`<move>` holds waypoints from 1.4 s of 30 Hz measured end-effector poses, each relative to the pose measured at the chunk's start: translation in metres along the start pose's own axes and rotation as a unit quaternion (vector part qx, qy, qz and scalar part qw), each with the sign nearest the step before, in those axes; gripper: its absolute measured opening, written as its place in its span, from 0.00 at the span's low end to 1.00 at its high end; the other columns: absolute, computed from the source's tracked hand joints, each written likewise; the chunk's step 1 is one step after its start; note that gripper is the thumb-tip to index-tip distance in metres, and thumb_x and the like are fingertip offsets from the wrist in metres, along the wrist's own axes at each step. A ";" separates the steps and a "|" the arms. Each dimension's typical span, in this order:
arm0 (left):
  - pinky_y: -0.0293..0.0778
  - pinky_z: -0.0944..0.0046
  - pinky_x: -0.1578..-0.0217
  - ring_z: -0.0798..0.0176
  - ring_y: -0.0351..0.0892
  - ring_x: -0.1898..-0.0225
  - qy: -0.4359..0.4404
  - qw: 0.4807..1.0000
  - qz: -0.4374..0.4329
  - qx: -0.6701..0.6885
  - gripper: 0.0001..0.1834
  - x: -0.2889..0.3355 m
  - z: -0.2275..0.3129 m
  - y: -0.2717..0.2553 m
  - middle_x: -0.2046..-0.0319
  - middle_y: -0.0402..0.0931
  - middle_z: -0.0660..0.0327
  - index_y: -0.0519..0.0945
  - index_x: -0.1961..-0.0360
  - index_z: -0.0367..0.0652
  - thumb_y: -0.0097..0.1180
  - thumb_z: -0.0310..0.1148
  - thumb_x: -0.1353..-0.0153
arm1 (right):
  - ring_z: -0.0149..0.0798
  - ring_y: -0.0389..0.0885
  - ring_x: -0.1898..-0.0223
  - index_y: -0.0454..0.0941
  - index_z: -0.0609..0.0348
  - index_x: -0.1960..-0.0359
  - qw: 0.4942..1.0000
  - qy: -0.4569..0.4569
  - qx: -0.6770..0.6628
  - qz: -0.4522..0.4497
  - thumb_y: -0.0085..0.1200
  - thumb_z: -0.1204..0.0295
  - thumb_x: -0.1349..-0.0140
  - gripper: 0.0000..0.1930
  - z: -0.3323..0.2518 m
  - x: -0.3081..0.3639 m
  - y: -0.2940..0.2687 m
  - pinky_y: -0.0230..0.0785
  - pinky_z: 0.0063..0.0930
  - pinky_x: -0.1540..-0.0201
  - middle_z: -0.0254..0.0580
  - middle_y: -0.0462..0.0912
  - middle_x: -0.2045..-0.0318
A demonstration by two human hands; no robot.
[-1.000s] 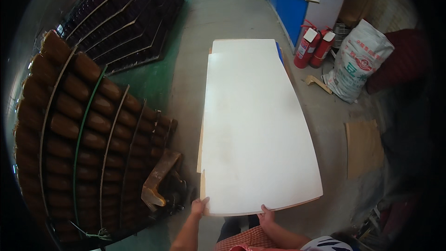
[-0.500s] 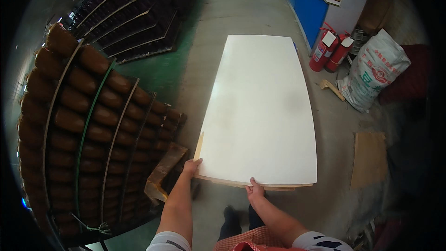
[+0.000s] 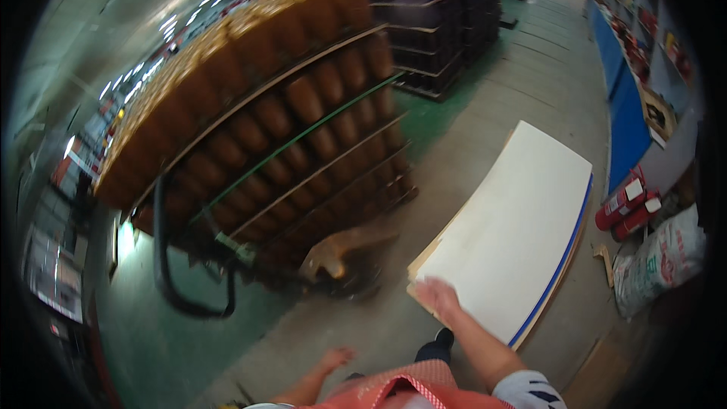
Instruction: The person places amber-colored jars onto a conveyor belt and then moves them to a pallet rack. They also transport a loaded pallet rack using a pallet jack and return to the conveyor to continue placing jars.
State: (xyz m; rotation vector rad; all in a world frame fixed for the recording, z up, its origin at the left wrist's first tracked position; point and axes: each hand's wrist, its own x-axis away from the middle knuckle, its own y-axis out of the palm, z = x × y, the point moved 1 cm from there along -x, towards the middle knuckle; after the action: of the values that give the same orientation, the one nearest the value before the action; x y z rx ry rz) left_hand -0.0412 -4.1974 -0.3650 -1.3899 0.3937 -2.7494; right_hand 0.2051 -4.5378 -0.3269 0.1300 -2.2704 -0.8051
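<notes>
A white sheet (image 3: 503, 231) lies on top of a low stack of boards with pale wooden edges and a blue strip along the right side. Over its near left corner is my right hand (image 3: 438, 297), fingers stretched out and slightly blurred; it seems to rest on the sheet without gripping it. My left hand (image 3: 335, 358) hangs in the air left of my body, apart from the stack. It is smeared by motion, with its fingers loosely extended and nothing visible in them.
Tall strapped stack of brown jars (image 3: 280, 106) on the left. Before it stand a black looped handle (image 3: 160, 257) and a worn orange-brown metal part (image 3: 333, 254). Dark stacks (image 3: 424, 23) stand farther back. Red fire extinguishers (image 3: 625, 203) and a white sack (image 3: 663, 261) are right, beside a blue counter (image 3: 628, 121).
My view has swung left, so the white sheet appears farther right. My left hand has let go of the sheet's near left corner and dropped away; my right hand has shifted to that corner.
</notes>
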 end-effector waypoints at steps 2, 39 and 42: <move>0.78 0.64 0.65 0.67 0.82 0.64 0.046 0.995 0.055 0.074 0.13 0.051 -0.019 -0.060 0.65 0.84 0.63 0.84 0.56 0.44 0.59 0.41 0.35 | 0.42 0.82 0.52 0.73 0.59 0.43 0.991 -0.084 0.068 -0.078 0.50 0.61 0.29 0.19 -0.031 0.001 0.082 0.76 0.36 0.50 0.48 0.82 0.48; 0.69 0.64 0.45 0.62 0.77 0.48 0.644 0.727 0.231 0.065 0.25 0.148 0.368 -0.567 0.49 0.80 0.58 0.80 0.46 0.45 0.59 0.50 0.37 | 0.25 0.75 0.62 0.74 0.61 0.49 0.714 -0.531 0.441 0.118 0.61 0.79 0.42 0.18 0.096 0.244 0.569 0.69 0.21 0.56 0.31 0.77 0.64; 0.70 0.64 0.48 0.63 0.78 0.52 0.619 0.752 0.220 0.062 0.24 0.099 0.421 -0.535 0.56 0.81 0.60 0.83 0.51 0.46 0.57 0.54 0.36 | 0.25 0.76 0.60 0.77 0.61 0.54 0.689 -0.612 0.351 0.165 0.63 0.81 0.42 0.14 0.099 0.212 0.568 0.69 0.21 0.53 0.31 0.79 0.64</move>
State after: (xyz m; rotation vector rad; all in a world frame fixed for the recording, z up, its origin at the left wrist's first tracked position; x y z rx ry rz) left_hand 0.2781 -3.7823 0.0804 0.6874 0.4300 -2.7070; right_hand 0.0584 -4.0984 0.0766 -0.6669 -3.5731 0.4634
